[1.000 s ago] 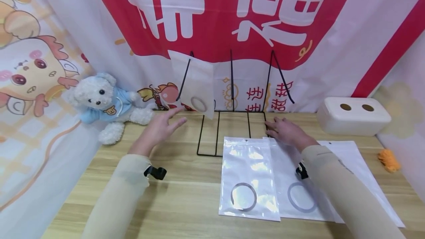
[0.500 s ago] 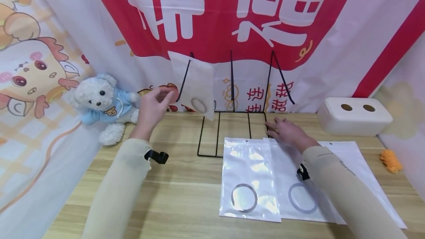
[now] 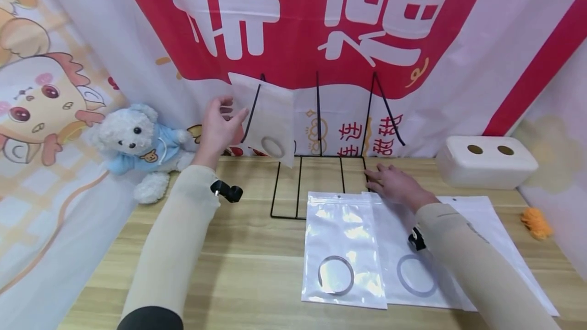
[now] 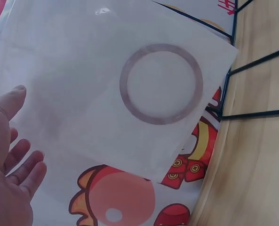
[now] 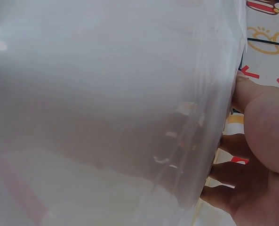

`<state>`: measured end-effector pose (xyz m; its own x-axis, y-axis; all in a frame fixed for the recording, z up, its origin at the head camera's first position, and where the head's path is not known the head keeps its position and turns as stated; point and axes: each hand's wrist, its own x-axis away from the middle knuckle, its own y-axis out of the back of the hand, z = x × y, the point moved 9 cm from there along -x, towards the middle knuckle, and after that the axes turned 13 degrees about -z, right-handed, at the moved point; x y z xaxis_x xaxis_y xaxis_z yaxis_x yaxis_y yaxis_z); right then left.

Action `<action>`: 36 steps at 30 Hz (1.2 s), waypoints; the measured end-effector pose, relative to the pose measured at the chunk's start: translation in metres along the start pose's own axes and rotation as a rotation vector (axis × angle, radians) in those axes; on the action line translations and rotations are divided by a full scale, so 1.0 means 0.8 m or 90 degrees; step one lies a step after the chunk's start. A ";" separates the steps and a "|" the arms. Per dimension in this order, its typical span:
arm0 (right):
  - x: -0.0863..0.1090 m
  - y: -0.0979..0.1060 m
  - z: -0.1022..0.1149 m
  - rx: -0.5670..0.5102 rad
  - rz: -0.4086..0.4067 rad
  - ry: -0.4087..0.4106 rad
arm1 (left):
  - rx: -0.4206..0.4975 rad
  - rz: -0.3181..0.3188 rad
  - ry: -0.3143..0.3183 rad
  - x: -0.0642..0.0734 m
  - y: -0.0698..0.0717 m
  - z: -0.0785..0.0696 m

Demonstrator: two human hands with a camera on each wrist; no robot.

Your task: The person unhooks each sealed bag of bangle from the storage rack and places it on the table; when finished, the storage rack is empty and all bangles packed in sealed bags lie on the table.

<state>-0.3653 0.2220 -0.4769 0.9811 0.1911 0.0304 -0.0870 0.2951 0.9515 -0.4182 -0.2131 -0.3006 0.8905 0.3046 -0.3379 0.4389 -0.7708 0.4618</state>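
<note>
A white zip bag (image 3: 268, 116) with a ring on it hangs from the left hook of a black wire rack (image 3: 318, 111). My left hand (image 3: 219, 124) is raised just left of this bag, thumb toward it and fingers loosely bent, holding nothing. In the left wrist view the fingertips (image 4: 33, 169) are beside the bag's face. My right hand (image 3: 394, 183) rests low at the right side of the rack's base, fingertips at its wire. Under that wrist lie flat bags; the nearest clear-fronted bag (image 3: 341, 233) shows a ring. In the right wrist view, shiny plastic (image 5: 130, 94) fills the foreground.
A white plush bear (image 3: 137, 139) in a blue top sits at the back left. A white box (image 3: 486, 162) with two holes stands at the back right, an orange fuzzy piece (image 3: 536, 223) in front of it. A printed cloth (image 3: 298, 24) hangs behind the rack.
My left hand has risen from low beside the rack's base to the height of the hanging bag, and has come closer to it. The right hand has stayed put.
</note>
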 end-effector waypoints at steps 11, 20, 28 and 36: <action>-0.001 0.006 0.005 0.002 -0.001 0.001 | 0.010 0.020 -0.001 -0.002 -0.003 -0.003; -0.003 0.001 0.002 0.008 0.002 -0.004 | 0.032 0.019 -0.001 0.001 -0.003 -0.004; -0.002 -0.003 0.001 0.009 0.002 -0.001 | 0.087 -0.008 0.015 0.000 0.008 0.006; 0.001 -0.001 0.000 0.008 -0.002 -0.002 | 0.097 -0.039 -0.081 0.004 0.027 -0.016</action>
<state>-0.3648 0.2218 -0.4776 0.9819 0.1875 0.0276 -0.0810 0.2835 0.9556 -0.4041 -0.2215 -0.2809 0.8361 0.2880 -0.4669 0.4600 -0.8318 0.3106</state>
